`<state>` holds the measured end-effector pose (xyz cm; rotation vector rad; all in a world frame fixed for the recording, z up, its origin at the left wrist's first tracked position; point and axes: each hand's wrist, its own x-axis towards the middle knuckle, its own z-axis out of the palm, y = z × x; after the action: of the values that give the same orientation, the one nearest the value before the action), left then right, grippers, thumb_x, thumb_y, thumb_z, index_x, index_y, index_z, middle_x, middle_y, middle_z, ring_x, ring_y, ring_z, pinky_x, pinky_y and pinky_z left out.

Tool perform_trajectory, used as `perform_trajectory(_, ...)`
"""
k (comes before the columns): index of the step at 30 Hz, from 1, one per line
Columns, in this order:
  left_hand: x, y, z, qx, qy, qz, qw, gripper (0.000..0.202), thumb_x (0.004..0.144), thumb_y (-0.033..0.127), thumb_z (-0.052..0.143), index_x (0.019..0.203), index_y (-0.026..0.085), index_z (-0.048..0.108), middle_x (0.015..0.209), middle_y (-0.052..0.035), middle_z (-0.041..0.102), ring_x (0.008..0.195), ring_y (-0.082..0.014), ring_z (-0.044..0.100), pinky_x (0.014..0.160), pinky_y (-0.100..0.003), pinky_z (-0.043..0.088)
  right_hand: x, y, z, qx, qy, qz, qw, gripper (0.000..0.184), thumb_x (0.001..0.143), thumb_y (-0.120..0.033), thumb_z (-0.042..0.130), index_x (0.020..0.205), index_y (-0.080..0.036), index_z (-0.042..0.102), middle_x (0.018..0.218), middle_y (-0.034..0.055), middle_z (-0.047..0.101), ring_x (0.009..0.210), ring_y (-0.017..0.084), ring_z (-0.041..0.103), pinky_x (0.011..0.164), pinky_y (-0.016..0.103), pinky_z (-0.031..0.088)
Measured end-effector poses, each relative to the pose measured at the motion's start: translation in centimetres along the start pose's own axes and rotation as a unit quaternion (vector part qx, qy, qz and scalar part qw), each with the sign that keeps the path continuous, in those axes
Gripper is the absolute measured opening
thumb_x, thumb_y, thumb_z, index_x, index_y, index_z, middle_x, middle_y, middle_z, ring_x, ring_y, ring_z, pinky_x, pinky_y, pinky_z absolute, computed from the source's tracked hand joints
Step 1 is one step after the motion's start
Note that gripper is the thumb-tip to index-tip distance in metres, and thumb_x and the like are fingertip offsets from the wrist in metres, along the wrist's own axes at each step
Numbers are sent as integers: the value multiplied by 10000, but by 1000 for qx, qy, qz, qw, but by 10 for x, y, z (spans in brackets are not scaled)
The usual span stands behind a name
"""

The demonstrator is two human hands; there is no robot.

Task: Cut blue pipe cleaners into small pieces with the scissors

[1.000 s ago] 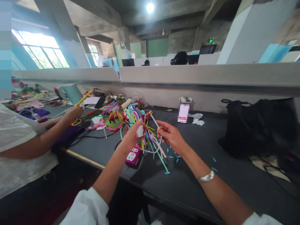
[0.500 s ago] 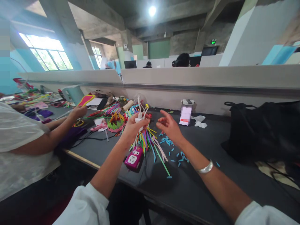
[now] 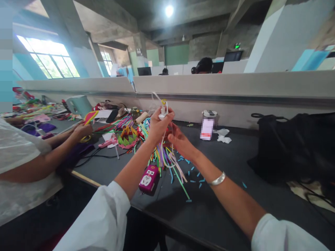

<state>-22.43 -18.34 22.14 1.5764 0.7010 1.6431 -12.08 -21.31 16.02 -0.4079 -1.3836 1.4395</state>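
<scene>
My left hand [image 3: 158, 127] is closed on a white charging cable [image 3: 162, 115], its white plug end sticking out above the fingers. A loop of the same cable hangs below, over a bundle of coloured fuzzy stems [image 3: 160, 155]. Just right of the left hand, my right hand [image 3: 181, 141] has its thumb apart from its curved fingers. The cable runs close by these fingertips, and I cannot make out a grip on it. Near the table's front edge lies a magenta box with a white cartoon face [image 3: 148, 179].
Small blue pieces [image 3: 198, 174] lie scattered on the dark table [image 3: 222, 212]. Behind them are a phone [image 3: 207, 129] and crumpled tissue [image 3: 224, 138]. A black bag [image 3: 290, 146] stands at right. At left, a co-worker's hand [image 3: 83, 130] holds a yellow and pink piece, near a pink glue gun [image 3: 108, 142].
My left hand has risen and moved right with the cable. My right hand has moved in beside it, its fingers now more curved. The cable loop has swung right, away from the magenta box.
</scene>
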Motion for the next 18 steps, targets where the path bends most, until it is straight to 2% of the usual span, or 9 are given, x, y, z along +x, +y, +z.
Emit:
perform_trajectory(3, 16, -41, 10, 37, -6, -52, 998, 188, 718, 303, 664, 815, 175, 566, 634, 49, 530, 461, -47, 453, 445, -182, 349, -8, 23, 4, 54, 107, 40, 992, 705, 652, -355, 775, 1264, -329, 427, 902, -31, 615, 737, 132, 595, 572, 242, 482)
perform_trajectory(7, 31, -88, 22, 36, -55, -138, 988, 237, 697, 336, 685, 830, 156, 607, 589, 55, 490, 485, -49, 406, 462, -184, 299, 2, 40, -11, 46, 216, 62, 973, 432, 625, -242, 705, 1020, -236, 530, 735, -52, 606, 547, 103, 534, 469, 222, 416)
perform_trajectory(10, 44, -116, 27, 54, -77, -175, 980, 266, 727, 378, 670, 845, 146, 611, 585, 49, 473, 490, -54, 379, 476, -197, 281, 19, 50, -34, 12, 243, 65, 968, 255, 633, -223, 642, 868, -204, 544, 624, -52, 570, 495, 101, 503, 450, 227, 404)
perform_trajectory(14, 62, -148, 28, 112, -95, -250, 957, 319, 760, 432, 644, 863, 137, 585, 631, 12, 516, 532, -87, 438, 530, -228, 350, 45, 69, -73, -14, 285, 87, 955, 147, 679, -243, 598, 784, -194, 508, 564, -30, 557, 477, 111, 503, 438, 236, 404)
perform_trajectory(18, 73, -175, 31, 231, -101, -254, 934, 422, 765, 422, 641, 1066, 132, 579, 847, -71, 623, 719, -154, 557, 672, -270, 438, 73, 94, -107, -64, 304, 114, 944, 102, 762, -237, 579, 808, -172, 516, 620, 9, 595, 538, 131, 554, 481, 258, 452)
